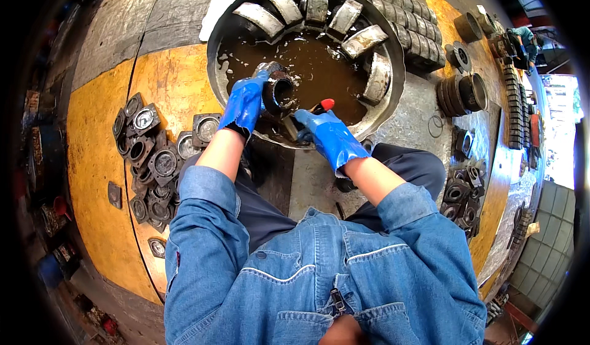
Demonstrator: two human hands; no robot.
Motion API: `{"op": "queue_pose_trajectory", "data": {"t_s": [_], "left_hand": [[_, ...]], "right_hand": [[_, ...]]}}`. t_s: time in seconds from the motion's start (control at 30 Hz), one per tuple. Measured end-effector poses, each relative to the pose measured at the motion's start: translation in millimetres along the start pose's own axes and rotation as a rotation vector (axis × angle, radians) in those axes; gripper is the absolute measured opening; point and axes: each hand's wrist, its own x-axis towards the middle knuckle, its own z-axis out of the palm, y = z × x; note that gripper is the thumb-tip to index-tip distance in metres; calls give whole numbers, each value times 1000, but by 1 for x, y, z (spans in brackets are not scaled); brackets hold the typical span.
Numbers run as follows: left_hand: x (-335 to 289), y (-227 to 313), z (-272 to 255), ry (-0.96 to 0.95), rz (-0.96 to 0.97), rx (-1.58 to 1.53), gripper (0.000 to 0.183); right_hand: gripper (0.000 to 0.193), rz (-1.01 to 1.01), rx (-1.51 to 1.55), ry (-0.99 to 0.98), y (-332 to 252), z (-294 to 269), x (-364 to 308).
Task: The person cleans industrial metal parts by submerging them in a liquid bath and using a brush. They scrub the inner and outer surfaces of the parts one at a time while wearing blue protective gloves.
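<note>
The left hand (247,98) hides part of the dark metal cylinder (271,94).

Workshop, industrial sort, metal parts handled in bulk. Signs: wide round basin (396,81) of murky brown liquid (326,74), curved metal blocks (259,19) lining its inner edge. Square-flanged castings (165,162) heaped on the left; another heap (458,191) on the right. Dark ribbed parts (424,22) in close rows beyond the basin; ribbed cylinder (452,96) nearby. Floor partly under scuffed yellow sheets (98,154), stained and worn. Wearer in denim jacket (209,240), blue gloves (338,139). Second person (525,38) at far right, near a bright opening (559,124).
</note>
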Motion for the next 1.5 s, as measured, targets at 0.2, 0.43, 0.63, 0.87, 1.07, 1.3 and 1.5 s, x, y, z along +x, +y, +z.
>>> {"op": "queue_pose_trajectory", "data": {"t_s": [0.2,0.43,0.63,0.87,1.07,1.3,1.5], "left_hand": [[-16,15,2,-13,23,-127,63],[-6,0,-3,11,-14,-138,59],[-13,11,1,44,18,-28,61],[-1,-7,1,41,152,-5,59],[-8,5,0,2,78,-15,58],[-26,26,-8,-15,-5,9,52],[-13,6,-8,93,461,572,33]], "right_hand": [[31,-30,79,111,-29,-13,4],[42,119,327,290,-32,-46,43],[40,93,604,325,41,-31,92],[35,70,587,148,15,-14,24],[43,52,194,2,14,-25,17],[57,-99,262,283,-50,-36,29],[23,-403,435,352,-38,26,92]]}}
